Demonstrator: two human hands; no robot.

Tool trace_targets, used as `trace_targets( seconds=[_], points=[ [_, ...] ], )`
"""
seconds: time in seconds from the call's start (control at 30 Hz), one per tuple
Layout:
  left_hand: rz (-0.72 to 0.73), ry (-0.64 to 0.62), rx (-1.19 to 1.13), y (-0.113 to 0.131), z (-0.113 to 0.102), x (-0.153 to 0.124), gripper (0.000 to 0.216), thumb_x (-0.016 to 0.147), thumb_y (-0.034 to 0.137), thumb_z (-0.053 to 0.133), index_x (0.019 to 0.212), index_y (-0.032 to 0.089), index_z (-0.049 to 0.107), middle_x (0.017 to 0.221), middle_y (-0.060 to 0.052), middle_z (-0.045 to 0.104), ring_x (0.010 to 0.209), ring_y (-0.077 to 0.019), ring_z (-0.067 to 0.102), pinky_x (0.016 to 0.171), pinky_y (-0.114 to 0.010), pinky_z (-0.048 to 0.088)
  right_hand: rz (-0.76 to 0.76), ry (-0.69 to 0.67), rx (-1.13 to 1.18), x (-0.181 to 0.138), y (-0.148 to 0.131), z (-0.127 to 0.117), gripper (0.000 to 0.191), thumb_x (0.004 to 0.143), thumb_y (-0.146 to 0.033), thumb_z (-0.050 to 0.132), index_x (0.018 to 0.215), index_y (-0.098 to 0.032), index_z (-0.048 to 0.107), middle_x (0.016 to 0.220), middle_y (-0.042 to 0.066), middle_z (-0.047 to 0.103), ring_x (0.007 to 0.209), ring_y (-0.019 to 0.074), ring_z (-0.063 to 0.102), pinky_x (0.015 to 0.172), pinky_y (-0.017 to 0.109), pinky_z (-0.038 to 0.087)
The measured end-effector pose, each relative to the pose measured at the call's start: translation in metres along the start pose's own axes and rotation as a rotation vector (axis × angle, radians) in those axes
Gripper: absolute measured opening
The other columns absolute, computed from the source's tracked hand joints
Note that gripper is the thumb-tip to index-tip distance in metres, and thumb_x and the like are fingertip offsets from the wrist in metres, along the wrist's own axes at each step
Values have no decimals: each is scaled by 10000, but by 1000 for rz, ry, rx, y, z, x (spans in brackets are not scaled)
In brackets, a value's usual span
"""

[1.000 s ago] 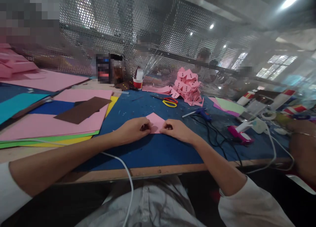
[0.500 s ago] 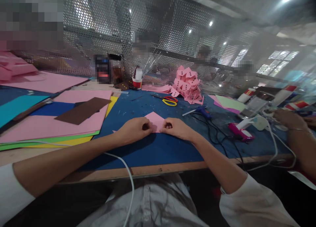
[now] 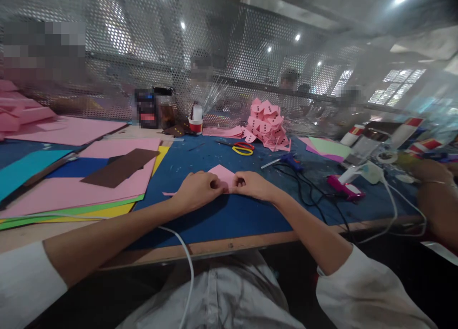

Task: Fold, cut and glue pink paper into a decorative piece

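A small piece of pink paper (image 3: pixel 222 173) with a pointed top lies on the blue table mat (image 3: pixel 222 219) between my hands. My left hand (image 3: pixel 200 188) pinches its lower left part, fingers curled. On the lower right edge, my right hand (image 3: pixel 252 185) grips the same paper between thumb and fingers. The fingers hide most of the paper's lower edge. Beside my left wrist a thin pink strip (image 3: pixel 168 194) shows on the mat. Beyond my hands lie scissors (image 3: pixel 243 149) with red and yellow handles, and a blue glue gun (image 3: pixel 291 162).
Coloured paper sheets (image 3: pixel 125 195) are stacked at left, a brown strip (image 3: pixel 119 167) on top. A pink folded-paper model (image 3: pixel 266 123) and a cup (image 3: pixel 195 125) stand at the back. Black cables and a magenta tool (image 3: pixel 346 188) lie right, near a co-worker's arm (image 3: pixel 434 190).
My left hand has slid slightly right along the paper, closer to my right hand. Both hands keep hold of it. The view has shifted a little.
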State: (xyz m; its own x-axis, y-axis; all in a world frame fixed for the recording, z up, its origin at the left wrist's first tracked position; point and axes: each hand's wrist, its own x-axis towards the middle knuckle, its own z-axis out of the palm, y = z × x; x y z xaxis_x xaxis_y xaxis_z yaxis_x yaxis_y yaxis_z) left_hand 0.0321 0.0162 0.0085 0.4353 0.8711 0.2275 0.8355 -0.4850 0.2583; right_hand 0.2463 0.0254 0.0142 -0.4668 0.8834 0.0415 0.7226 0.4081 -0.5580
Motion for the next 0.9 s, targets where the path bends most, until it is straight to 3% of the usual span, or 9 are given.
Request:
trace_targets(
  seconds=[0.33, 0.9],
  points=[
    [19, -4, -17, -1, 4, 4, 195, 854, 372, 565, 775, 209, 639, 858, -55, 734, 890, -259, 620, 691, -331, 385, -6, 6, 10, 0, 1, 0, 257, 802, -416, 761, 817, -175, 672, 764, -10, 631, 692, 128, 528, 610, 235, 324],
    [67, -15, -14, -6, 7, 4, 238, 880, 395, 531, 751, 208, 601, 819, -54, 694, 855, -251, 592, 690, -336, 346, -33, -30, -11, -7, 0, -7, 121, 844, -288, 713, 897, -180, 696, 843, 13, 686, 750, 145, 584, 637, 242, 350]
  ],
)
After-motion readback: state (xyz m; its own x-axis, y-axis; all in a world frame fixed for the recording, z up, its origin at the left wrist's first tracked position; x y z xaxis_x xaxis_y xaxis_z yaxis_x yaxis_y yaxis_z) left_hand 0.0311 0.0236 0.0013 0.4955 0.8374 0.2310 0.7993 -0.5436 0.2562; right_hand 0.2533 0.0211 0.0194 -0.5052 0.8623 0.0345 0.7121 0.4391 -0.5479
